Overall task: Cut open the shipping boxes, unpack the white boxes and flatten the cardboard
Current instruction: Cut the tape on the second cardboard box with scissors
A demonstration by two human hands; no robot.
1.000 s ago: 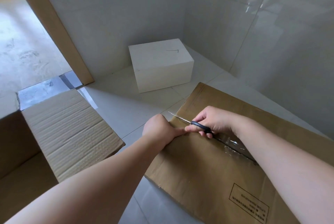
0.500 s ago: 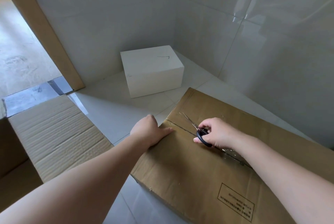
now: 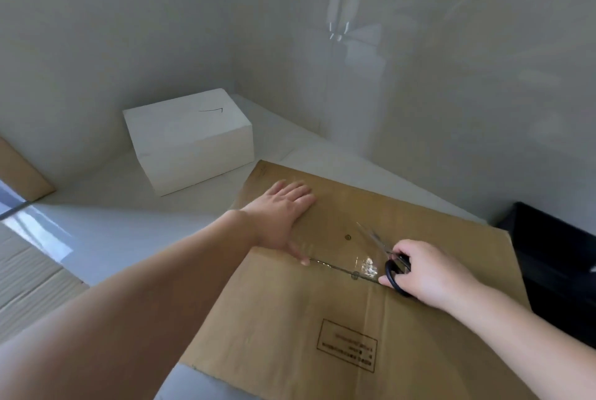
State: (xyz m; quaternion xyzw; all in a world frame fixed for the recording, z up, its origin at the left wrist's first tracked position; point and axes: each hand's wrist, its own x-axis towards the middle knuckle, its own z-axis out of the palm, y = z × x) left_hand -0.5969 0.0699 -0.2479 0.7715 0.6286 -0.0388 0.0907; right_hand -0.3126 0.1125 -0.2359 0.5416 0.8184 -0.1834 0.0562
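Shipping box (image 3: 338, 319) of brown cardboard, lying on the pale tiled floor (image 3: 129, 222) near the room's corner, top face up, taped centre seam running from the left edge toward the right. Left hand (image 3: 283, 216) now spread flat and open on the far flap, palm down, thumb touching the seam; half a second ago curled at the box's left edge, beside the seam's end. Right hand (image 3: 425, 274) closed around the black handles of the scissors (image 3: 392, 262), blades parted and blurred, tips pointing away over the shiny tape; shifted rightward along the seam compared with the earlier frame. Camera view swung right and up since then: much less of the open carton at the left edge, and a black object (image 3: 558, 270) newly visible just beside the box's right edge. Count: one white box (image 3: 190, 141), closed, on the floor against the wall, well apart from the hands; one sealed shipping box; one second cardboard carton (image 3: 29, 274), partly visible at the left; one pair of scissors; two bare hands.
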